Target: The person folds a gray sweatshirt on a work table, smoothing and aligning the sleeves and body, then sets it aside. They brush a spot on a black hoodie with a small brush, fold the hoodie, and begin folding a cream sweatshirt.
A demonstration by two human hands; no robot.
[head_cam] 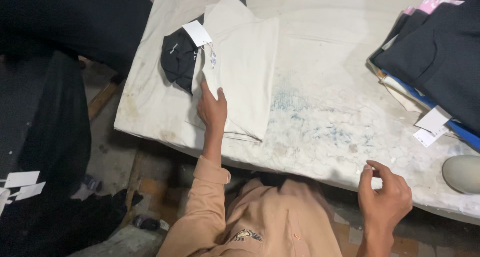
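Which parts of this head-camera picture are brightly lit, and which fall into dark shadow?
Head view: the cream folded garment under the left hand and the stained white padded table are evenly lit and sharp; the floor at left is deep in shadow; the dark stacked clothes show little detail; the right hand is slightly soft.

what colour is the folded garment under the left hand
Cream or off-white. The folded garment shows best in the head view, with the left hand resting on its edge.

The left hand (212, 107) is reaching up toward the frame's centre-left, arm extended, fingers flat and pressing down. The right hand (384, 193) is hovering at lower right, fingers loosely curled, empty.
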